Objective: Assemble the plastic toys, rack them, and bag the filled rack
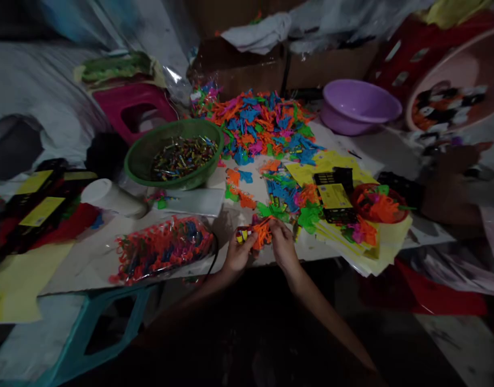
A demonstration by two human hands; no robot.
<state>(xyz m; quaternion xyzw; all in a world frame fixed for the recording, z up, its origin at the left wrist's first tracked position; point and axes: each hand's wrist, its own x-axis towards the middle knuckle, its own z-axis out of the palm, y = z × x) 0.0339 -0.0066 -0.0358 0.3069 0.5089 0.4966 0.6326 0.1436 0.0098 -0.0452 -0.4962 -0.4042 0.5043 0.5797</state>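
Note:
Near the table's front edge, my left hand (237, 252) is closed around small yellow-and-dark cylinders and touches an orange plastic piece (263, 232). My right hand (283, 244) pinches the right side of that same orange piece. Just beyond the hands lie green plastic pieces (310, 216) and a cluster of blue ones (281, 191). A large heap of orange, blue, green and pink pieces (250, 123) covers the back of the table. The green basin (131, 164) at the left holds many small cylinders.
A clear bag of red and blue pieces (162, 247) lies front left, near a white cup (109, 196). Yellow cards (335, 196) and a red bowl (400, 216) are at the right. Behind stands a purple basin (357, 105). A person's arm (448, 188) reaches in from the right.

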